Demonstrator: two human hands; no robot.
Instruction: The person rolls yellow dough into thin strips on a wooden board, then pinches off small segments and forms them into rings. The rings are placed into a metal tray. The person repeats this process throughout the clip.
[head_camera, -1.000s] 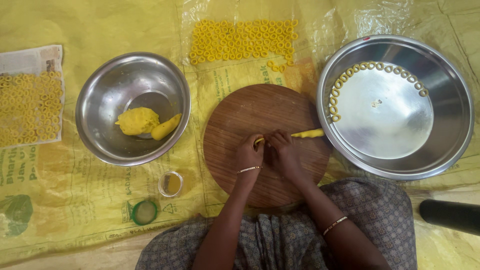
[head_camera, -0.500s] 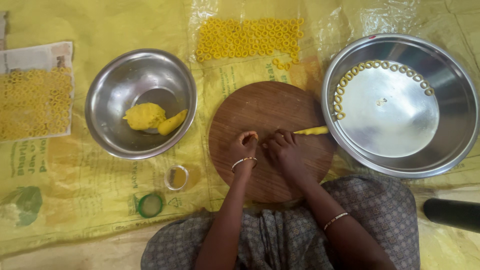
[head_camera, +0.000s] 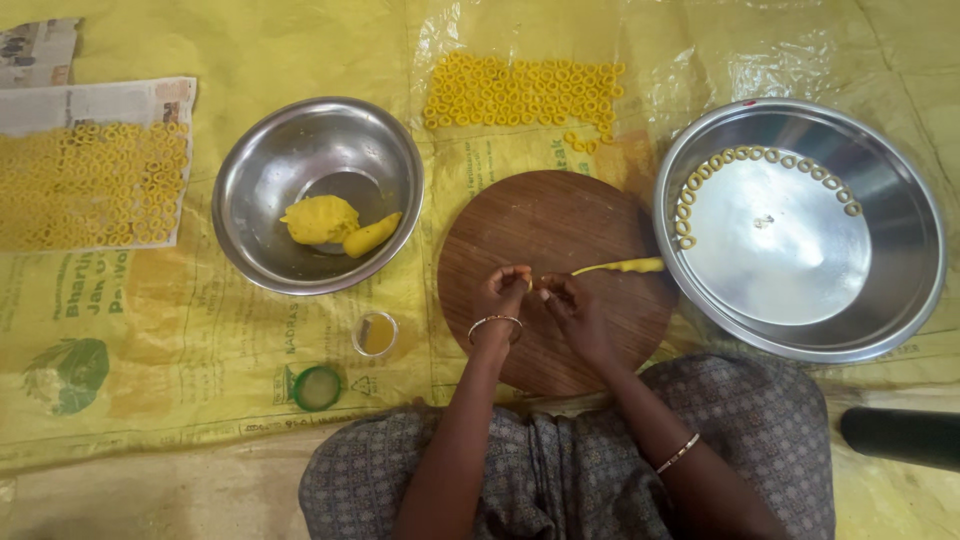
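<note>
Seated on the floor, I worked over a round wooden board (head_camera: 560, 230) laid on yellow plastic sheeting (head_camera: 250, 50). My left hand (head_camera: 503, 293) and right hand (head_camera: 568, 303) met at the board's middle, fingertips curled in and nearly touching, pinching a small bit of yellow dough between them; the piece itself was too small and too hidden by my fingers to make out. A thin rope of rolled dough (head_camera: 618, 267) lay on the board just to the right of my right hand, its far end pointing toward the large steel basin (head_camera: 900, 250). Whether my fingers touched the rope's near end I could not tell.

Inside that basin, a curved line of small dough rings (head_camera: 740, 157) followed the rim of its flat bottom along the left and top. To the left of the board stood a smaller steel bowl (head_camera: 290, 140) holding a lump of yellow dough (head_camera: 319, 219) and a short roll of dough (head_camera: 371, 235) beside it, the two touching. Beyond the board, a patch of finished rings (head_camera: 520, 92) lay in rows on the sheeting, and a larger spread of rings (head_camera: 90, 185) rested on newspaper (head_camera: 95, 100) at far left. Near my left knee sat a small glass cup of yellowish liquid (head_camera: 375, 333) and a green lid (head_camera: 317, 387). A bangle (head_camera: 494, 320) circled my left wrist.
</note>
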